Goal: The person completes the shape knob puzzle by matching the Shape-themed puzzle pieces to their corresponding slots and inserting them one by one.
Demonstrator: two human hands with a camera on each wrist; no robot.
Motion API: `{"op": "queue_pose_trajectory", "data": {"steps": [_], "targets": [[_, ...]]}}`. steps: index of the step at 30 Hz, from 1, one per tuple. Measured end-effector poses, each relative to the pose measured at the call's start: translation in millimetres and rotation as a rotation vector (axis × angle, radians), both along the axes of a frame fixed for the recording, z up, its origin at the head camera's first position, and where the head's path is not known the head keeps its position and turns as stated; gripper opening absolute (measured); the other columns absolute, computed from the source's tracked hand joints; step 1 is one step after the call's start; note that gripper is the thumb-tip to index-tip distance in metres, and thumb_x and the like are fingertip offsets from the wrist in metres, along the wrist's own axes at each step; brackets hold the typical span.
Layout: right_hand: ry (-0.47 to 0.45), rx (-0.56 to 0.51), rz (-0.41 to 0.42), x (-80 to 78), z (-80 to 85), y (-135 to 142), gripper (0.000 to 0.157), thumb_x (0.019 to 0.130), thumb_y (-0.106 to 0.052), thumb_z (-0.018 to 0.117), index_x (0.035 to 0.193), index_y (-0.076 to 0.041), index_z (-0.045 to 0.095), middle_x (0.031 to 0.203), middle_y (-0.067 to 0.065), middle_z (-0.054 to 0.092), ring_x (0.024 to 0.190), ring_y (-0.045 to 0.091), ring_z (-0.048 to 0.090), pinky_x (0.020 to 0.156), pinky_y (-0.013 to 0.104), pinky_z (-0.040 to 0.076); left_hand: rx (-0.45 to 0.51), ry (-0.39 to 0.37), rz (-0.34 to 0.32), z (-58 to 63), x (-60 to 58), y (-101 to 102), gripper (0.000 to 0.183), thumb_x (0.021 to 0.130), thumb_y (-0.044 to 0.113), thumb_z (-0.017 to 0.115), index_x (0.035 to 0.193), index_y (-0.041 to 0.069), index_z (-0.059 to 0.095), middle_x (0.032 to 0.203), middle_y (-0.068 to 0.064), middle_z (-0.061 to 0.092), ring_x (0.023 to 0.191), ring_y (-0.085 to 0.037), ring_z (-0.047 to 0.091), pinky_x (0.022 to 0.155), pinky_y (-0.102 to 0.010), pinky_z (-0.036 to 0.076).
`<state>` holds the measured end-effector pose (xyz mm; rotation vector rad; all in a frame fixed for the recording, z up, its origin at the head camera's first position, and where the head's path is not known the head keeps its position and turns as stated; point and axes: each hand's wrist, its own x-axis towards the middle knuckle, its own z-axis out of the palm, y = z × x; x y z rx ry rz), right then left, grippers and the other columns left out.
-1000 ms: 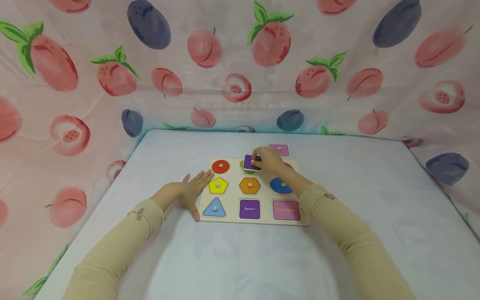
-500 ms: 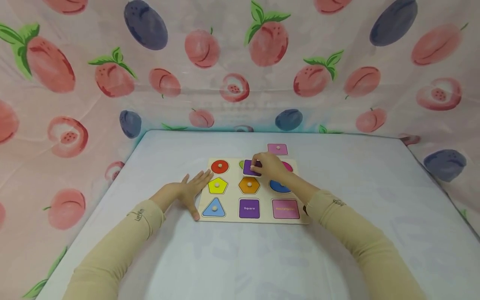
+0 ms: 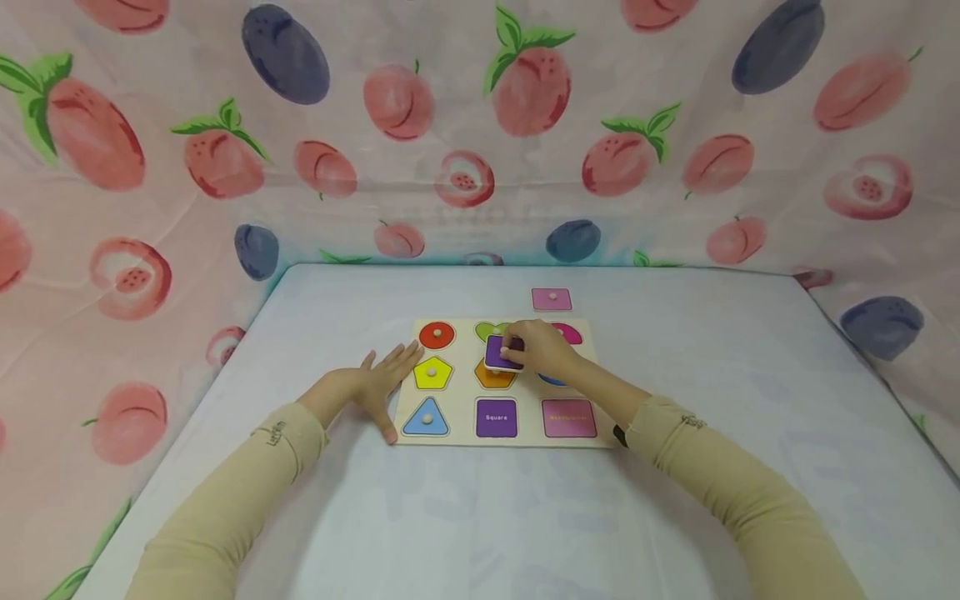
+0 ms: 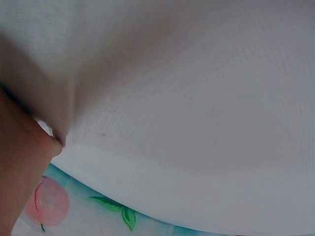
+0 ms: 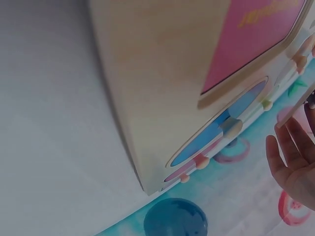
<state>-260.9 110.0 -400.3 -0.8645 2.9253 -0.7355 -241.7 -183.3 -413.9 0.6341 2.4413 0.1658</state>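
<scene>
My right hand (image 3: 551,348) pinches the knob of a purple square puzzle piece (image 3: 495,352). The piece is held above the wooden puzzle board (image 3: 461,425), partly covering the orange hexagon piece (image 3: 491,379). At the board's left edge my left hand (image 3: 378,390) lies with its fingers spread, touching the board. In the front row, the purple square recess (image 3: 497,418) and the pink rectangle recess (image 3: 568,418) show their printed words. In the right wrist view my right hand (image 5: 295,162) holds the piece edge-on; the left wrist view shows only part of my left hand (image 4: 24,152).
A pink rectangle piece (image 3: 551,299) with a knob lies on the white table (image 3: 480,517) behind the board. Seated in the board are a red circle (image 3: 437,335), a yellow pentagon (image 3: 432,373), a blue triangle (image 3: 426,418) and other pieces. A fruit-print cloth (image 3: 322,225) surrounds the table.
My right hand has carried the purple square piece toward the front of the board, from over the green piece to over the orange hexagon. My left hand stays at the left edge.
</scene>
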Motion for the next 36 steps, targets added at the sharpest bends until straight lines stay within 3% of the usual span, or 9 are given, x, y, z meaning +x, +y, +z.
{"op": "queue_pose_trajectory", "data": {"steps": [10, 17, 22, 31, 36], "targets": [[-0.098, -0.028, -0.015, 16.3, -8.9, -3, 0.011, 0.087, -0.021, 0.068, 0.083, -0.012, 0.065, 0.090, -0.001, 0.066, 0.080, 0.014, 0.052, 0.069, 0.025, 0.041, 0.006, -0.010, 0.009, -4.3, 3.8, 0, 0.139, 0.059, 0.048, 0.085, 0.150, 0.007, -0.012, 0.158, -0.014, -0.016, 0.145, -0.035, -0.014, 0.112, -0.063, -0.008], [-0.117, 0.012, -0.001, 26.7, -6.8, -11, 0.011, 0.086, -0.021, 0.069, 0.081, -0.012, 0.065, 0.079, -0.003, 0.062, 0.074, 0.012, 0.050, 0.063, 0.021, 0.040, 0.018, -0.012, 0.004, -3.4, 5.9, -2, 0.139, 0.058, 0.048, 0.085, 0.150, 0.006, -0.010, 0.158, -0.014, -0.014, 0.146, -0.036, -0.012, 0.112, -0.063, -0.007], [-0.144, 0.024, 0.000, 34.2, -6.6, -14, 0.011, 0.085, -0.022, 0.071, 0.082, -0.013, 0.066, 0.079, -0.004, 0.062, 0.075, 0.012, 0.051, 0.065, 0.021, 0.043, 0.035, -0.001, -0.011, 1.1, 6.0, -3, 0.139, 0.058, 0.047, 0.086, 0.150, 0.002, -0.008, 0.158, -0.017, -0.013, 0.145, -0.038, -0.010, 0.112, -0.065, -0.005], [-0.098, 0.073, 0.091, 48.5, -12.3, -12, 0.010, 0.085, -0.021, 0.070, 0.082, -0.013, 0.065, 0.067, -0.007, 0.052, 0.069, 0.009, 0.047, 0.061, 0.019, 0.039, 0.062, -0.012, -0.016, 10.5, 9.1, 2, 0.136, 0.059, 0.044, 0.086, 0.149, -0.003, -0.004, 0.156, -0.022, -0.013, 0.144, -0.042, -0.011, 0.114, -0.061, -0.001], [-0.109, 0.080, 0.076, 53.1, -11.7, -12, 0.009, 0.085, -0.021, 0.071, 0.084, -0.013, 0.066, 0.067, -0.007, 0.053, 0.071, 0.009, 0.048, 0.064, 0.019, 0.040, 0.054, -0.016, -0.021, 13.1, 7.2, 4, 0.136, 0.059, 0.045, 0.086, 0.149, -0.003, -0.004, 0.157, -0.021, -0.013, 0.145, -0.040, -0.009, 0.115, -0.059, 0.002]]}}
